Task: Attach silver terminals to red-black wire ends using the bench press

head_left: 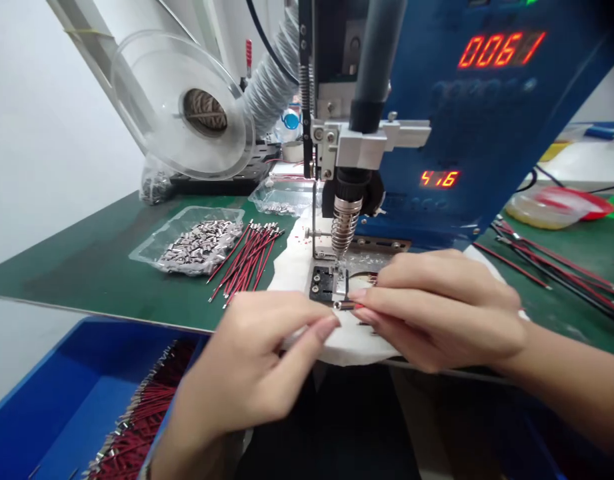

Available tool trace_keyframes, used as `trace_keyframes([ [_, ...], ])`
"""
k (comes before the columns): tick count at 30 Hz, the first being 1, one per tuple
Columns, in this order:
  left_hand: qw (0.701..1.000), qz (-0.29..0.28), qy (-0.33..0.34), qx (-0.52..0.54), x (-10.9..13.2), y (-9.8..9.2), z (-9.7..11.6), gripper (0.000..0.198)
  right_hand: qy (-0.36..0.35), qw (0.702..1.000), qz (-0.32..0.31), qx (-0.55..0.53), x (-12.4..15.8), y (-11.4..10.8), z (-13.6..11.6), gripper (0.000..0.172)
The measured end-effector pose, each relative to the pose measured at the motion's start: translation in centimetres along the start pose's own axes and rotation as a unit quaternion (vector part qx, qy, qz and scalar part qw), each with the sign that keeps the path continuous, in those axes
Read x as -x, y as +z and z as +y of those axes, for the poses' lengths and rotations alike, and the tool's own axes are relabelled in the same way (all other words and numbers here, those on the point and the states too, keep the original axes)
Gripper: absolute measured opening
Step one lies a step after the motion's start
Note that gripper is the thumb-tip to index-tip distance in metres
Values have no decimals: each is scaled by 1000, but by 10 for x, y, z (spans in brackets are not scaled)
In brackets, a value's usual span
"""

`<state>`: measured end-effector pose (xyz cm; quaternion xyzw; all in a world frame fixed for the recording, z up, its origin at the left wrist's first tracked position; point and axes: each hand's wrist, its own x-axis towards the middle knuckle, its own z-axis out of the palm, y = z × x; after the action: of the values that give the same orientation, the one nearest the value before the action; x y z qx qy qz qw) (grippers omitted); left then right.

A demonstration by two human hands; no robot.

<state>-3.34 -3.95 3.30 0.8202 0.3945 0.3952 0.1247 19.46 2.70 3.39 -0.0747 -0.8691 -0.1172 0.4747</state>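
My right hand (437, 310) pinches a short red and black wire (357, 306) between thumb and fingers, right in front of the machine's small work fixture (339, 283). A small metal connector end (337, 306) shows at the wire's left tip. Close against that tip, my left hand (267, 353) has its thumb and index finger brought together; whether they grip the metal piece is hard to make out. Above the fixture hangs the soldering head (347, 217), with a metal spring around its tip. White paper (331, 350) lies under both hands.
To the left are a clear tray (151, 252) of small metal connectors and a pile of red and black wires (247, 260). A blue bin (51, 393) below holds finished-looking wires. The blue machine (427, 120) stands behind, a wire reel (141, 127) back left, more wires (561, 257) at right.
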Motion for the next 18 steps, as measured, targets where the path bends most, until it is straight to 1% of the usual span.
trace_keyframes([
  [2,995,63,6,77,3,23,4,15,-6,999,32,-10,1,-1,-1,7],
  [3,991,91,2,96,1,33,5,13,-13,999,44,-16,1,-3,-1,9],
  [5,988,93,14,121,-6,49,7,12,-31,998,57,-25,0,-7,-1,12],
  [6,983,102,40,145,-10,55,8,9,-32,998,55,-24,0,-9,-1,13],
  [7,979,91,59,171,-14,60,9,9,-29,998,50,-21,-1,-11,-1,14],
  [8,973,83,82,199,-16,64,11,10,-23,999,41,-19,-1,-12,-2,15],
  [9,971,86,79,208,-18,68,13,15,-14,999,32,-17,-2,-13,-2,16],
  [11,968,113,77,212,-18,74,16,23,-10,999,27,-31,-2,-14,-3,16],
  [13,965,137,74,210,-15,77,18,24,-13,998,22,-48,-3,-12,-4,13],
  [15,966,135,70,207,-10,75,19,18,-12,999,15,-51,-3,-11,-4,10],
  [18,974,126,48,181,-1,65,18,10,-9,999,5,-42,-4,-11,-2,10],
])
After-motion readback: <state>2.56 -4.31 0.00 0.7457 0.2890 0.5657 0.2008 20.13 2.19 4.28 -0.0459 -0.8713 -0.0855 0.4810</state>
